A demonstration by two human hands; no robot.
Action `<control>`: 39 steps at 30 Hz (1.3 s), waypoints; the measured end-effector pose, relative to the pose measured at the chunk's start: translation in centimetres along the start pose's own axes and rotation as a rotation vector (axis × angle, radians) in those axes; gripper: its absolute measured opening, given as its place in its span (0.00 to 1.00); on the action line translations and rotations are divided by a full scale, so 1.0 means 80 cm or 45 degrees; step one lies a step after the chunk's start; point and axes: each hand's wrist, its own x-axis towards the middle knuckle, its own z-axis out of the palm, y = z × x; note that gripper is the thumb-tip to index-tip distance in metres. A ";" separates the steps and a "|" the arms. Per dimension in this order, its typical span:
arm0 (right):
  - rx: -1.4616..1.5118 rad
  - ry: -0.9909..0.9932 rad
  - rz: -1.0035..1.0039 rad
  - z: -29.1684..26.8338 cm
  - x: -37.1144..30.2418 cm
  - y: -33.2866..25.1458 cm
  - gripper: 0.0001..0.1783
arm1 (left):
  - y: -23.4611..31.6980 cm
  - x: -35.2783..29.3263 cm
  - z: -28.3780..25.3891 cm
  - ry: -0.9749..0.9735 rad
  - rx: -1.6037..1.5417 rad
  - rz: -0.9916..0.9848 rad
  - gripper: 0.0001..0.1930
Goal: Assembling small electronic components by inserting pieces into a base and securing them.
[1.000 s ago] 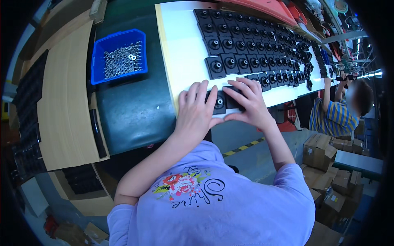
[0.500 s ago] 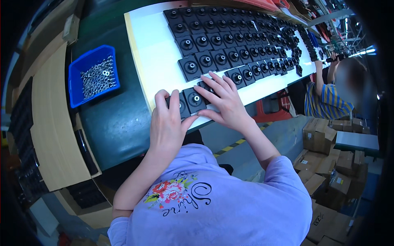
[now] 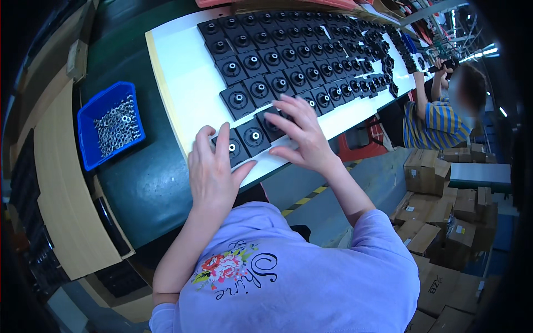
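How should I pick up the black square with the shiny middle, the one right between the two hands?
I'd come from above and pinch the black square by its near and far edges. It lies flat, shiny middle up, and white board shows along those edges. Neighbouring squares sit close on its left and right, probably leaving little finger room.

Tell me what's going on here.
A person's left hand is at the left end of the front row of black parts on a white board; the right hand is spread over that row farther right. More rows lie beyond. A blue bin of metal bits sits to the left; a co-worker is at the right.
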 end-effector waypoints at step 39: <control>-0.479 0.534 1.274 -0.112 -0.107 0.348 0.35 | 0.018 0.020 0.019 -0.177 0.257 0.315 0.53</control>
